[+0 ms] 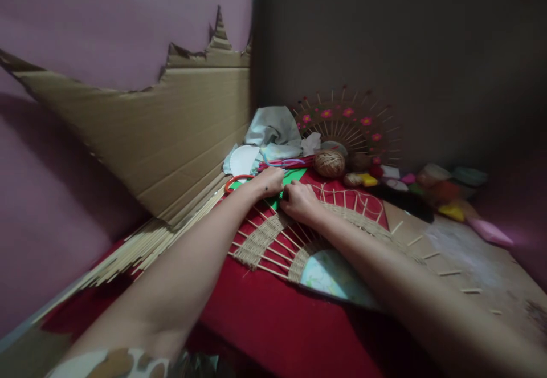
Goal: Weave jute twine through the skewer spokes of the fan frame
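Note:
Both my hands meet over the far edge of a half-round woven fan [261, 240], made of thin sticks with twine bands and a pale patterned centre. My left hand [272, 181] is closed, fingers curled, above a green sheet [296, 177]. Beside it my right hand [299, 200] is pinched with thumb and fingers together. A small dark bit shows between the two hands, but what they hold is hidden. Close to my left wrist lies an orange ring-shaped handle [233, 183]. Loose twine [371, 196] curls over the fan's stick ends on the right.
A ball of twine [329, 163] sits behind my hands. A bundle of thin sticks [141, 248] lies along the left wall under a torn cardboard panel [171, 121]. A flowered stick fan [342, 121] stands at the back. Red cloth [273, 315] covers the front; colourful bundles [444, 190] lie right.

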A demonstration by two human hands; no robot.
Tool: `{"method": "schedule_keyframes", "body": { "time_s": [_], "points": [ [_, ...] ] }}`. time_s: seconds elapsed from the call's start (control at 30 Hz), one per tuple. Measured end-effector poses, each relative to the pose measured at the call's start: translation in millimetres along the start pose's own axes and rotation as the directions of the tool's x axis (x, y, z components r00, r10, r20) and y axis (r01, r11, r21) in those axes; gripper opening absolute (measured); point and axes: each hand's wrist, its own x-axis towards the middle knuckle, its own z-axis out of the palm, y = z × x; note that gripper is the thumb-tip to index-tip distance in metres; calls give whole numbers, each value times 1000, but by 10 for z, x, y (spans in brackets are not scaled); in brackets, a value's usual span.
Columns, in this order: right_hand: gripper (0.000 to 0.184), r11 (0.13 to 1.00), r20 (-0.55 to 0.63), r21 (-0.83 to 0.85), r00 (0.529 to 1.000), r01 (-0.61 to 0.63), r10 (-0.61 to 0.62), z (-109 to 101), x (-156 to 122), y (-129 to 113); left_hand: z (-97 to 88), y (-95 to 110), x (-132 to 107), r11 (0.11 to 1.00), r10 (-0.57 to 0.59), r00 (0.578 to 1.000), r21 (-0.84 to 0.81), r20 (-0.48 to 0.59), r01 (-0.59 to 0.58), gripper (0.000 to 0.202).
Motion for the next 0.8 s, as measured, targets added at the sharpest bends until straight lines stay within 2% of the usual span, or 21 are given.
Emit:
{"method": "schedule_keyframes", "body": {
  "time_s": [0.17,0.33,0.53,0.8],
  "points": [
    [21,1000,2,-14,1000,-12,12,-34,-12,-39,0,-120,-20,979,-78,996,-183,49,85,17],
    [23,1000,-1,-22,1000,-14,14,-62,-21,-44,18,-160,-17,942,-111,993,-317,26,113,12],
    [23,999,-4,-29,1000,-22,22,-91,-26,-39,18,-241,5,901,-89,996,-424,22,90,34],
    [24,999,3,-26,999,-46,46,-71,-13,-48,-68,-290,-75,861,-14,991,-503,130,78,37]
  ]
}}
